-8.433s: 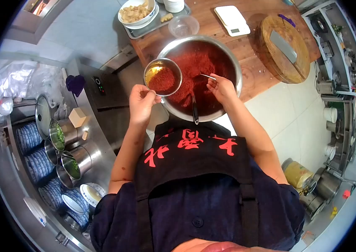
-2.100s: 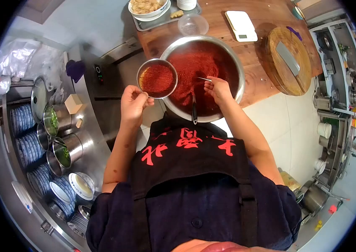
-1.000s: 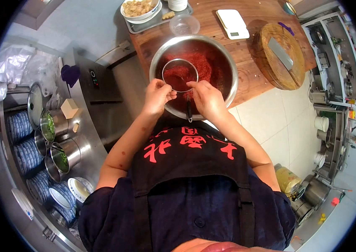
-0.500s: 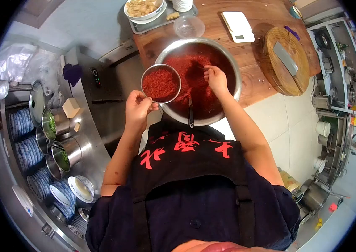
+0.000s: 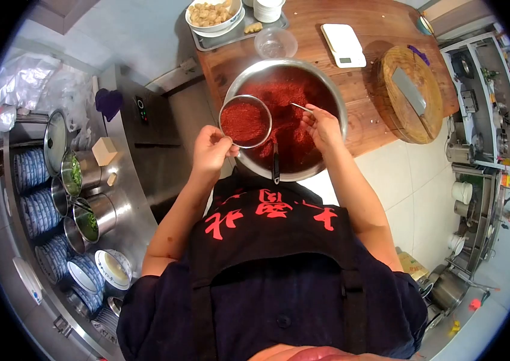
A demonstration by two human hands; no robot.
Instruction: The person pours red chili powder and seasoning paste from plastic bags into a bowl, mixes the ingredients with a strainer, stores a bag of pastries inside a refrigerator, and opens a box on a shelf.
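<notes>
My left hand [image 5: 213, 150] pinches the rim of a small round metal bowl [image 5: 270, 127] holding ground red chili [image 5: 244, 122]. The bowl is held over the left side of a large steel basin [image 5: 340, 99], whose contents are dark red with chili flakes [image 5: 285, 93] on top. My right hand [image 5: 324, 128] is closed on a thin metal utensil [image 5: 301, 107], pointing left above the basin; its kind is unclear. A black-handled tool [image 5: 276, 163] leans on the basin's near rim, its far end in the red mixture.
A wooden table [image 5: 360, 141] carries a white kitchen scale [image 5: 342, 45], a clear plastic bowl [image 5: 276, 43] and a round chopping block [image 5: 396, 114] with a cleaver [image 5: 409, 91]. A tray [image 5: 207, 42] stands at the back left. Steel pots [image 5: 95, 171] and stacked blue-patterned bowls [image 5: 41, 210] are at left.
My left hand and the metal bowl have moved right, farther over the basin. My right hand has shifted right and down, and the thin metal utensil shows more clearly.
</notes>
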